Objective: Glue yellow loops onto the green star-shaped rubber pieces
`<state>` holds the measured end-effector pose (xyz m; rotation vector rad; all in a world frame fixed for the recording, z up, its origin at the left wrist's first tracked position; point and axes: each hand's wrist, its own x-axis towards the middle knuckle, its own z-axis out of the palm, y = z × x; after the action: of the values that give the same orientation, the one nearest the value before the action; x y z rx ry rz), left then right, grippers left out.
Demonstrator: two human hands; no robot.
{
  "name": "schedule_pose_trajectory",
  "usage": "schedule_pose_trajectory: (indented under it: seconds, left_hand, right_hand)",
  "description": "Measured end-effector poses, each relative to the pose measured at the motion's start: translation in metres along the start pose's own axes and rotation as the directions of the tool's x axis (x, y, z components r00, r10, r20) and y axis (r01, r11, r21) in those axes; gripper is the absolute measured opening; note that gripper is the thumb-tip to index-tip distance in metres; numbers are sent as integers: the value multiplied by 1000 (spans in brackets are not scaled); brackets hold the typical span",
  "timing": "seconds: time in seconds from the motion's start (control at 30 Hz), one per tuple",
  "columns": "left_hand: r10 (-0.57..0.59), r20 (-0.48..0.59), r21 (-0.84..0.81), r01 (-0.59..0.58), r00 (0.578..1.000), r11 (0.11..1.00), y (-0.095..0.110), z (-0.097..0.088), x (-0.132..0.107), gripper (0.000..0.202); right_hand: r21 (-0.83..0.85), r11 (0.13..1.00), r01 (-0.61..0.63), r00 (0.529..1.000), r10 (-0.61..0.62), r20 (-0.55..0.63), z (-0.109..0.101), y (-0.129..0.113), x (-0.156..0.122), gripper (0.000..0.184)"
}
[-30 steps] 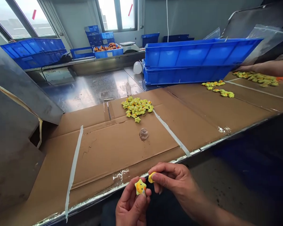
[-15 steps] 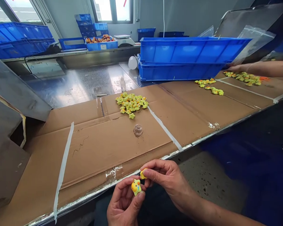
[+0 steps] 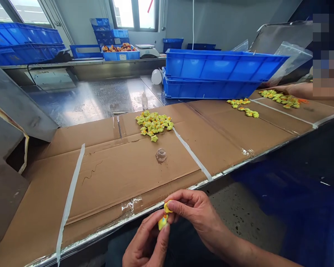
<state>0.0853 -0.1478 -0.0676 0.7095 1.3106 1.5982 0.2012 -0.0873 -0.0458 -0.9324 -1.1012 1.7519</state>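
Observation:
My left hand point(image 3: 146, 244) pinches a small yellow star toy point(image 3: 162, 222) between thumb and fingers, just below the table's metal front edge. My right hand point(image 3: 196, 215) pinches a small yellow piece point(image 3: 167, 207) and holds it against the top of the star toy. Both hands are closed. A pile of yellow-green star toys point(image 3: 154, 124) lies on the cardboard point(image 3: 119, 174) farther back. A small clear cap point(image 3: 161, 155) stands on the cardboard between the pile and my hands.
Stacked blue crates point(image 3: 214, 72) stand behind the cardboard. Two more toy piles point(image 3: 242, 106) point(image 3: 281, 97) lie to the right, where another person's arm point(image 3: 297, 90) rests. A small bottle point(image 3: 144, 101) stands on the steel table. More blue bins line the back counter.
My hands have come together: the right hand's yellow piece now touches the star toy, which has turned edge-on. The view has shifted slightly.

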Motion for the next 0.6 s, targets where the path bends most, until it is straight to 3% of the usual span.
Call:
schedule_pose_trajectory:
  seconds: [0.2,0.4,0.53,0.6]
  left_hand:
    - [-184,7,-258,179,983,950,8,1,5,25]
    - [-435,1,-419,395,900,818,15,-5,15,38]
    - [-491,72,-503,457,868,734,13,-10,17,39]
    - [-475,112,-537,456,873,710,9,-12,17,36]
  right_hand:
    - [73,996,-51,999,49,17,1,-5,0,20]
    - [28,999,-40,999,40,-9,0,-7,2,18]
    - [22,999,-49,999,49,-11,0,-6,2,19]
    - [14,998,-61,998,61,-14,1,-7,2,20]
